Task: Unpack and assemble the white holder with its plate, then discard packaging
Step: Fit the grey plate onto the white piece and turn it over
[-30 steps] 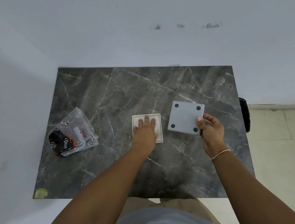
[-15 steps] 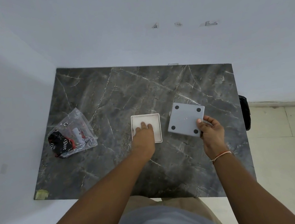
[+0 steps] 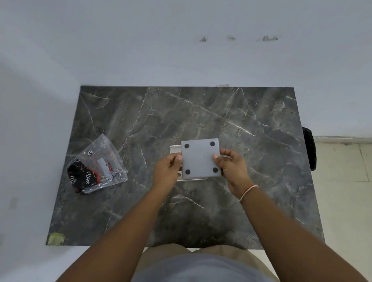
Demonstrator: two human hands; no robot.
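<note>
A grey square plate [image 3: 200, 158] with a dark round pad in each corner hovers over the white square holder [image 3: 175, 149], hiding most of it. Only the holder's far-left corner and its near edge show. My left hand [image 3: 168, 170] pinches the plate's left edge. My right hand [image 3: 232, 167] grips its right edge, thumb on top. The holder lies on the dark marble table [image 3: 246, 122].
A crumpled clear plastic bag [image 3: 97, 166] with black and red printed packaging inside lies at the table's left side. White walls stand close behind and to the left. A black object [image 3: 309, 150] hangs off the table's right edge, above a tiled floor.
My right hand has carried the grey plate leftward over the white holder. My left hand has lifted off the holder and taken the plate's left edge.
</note>
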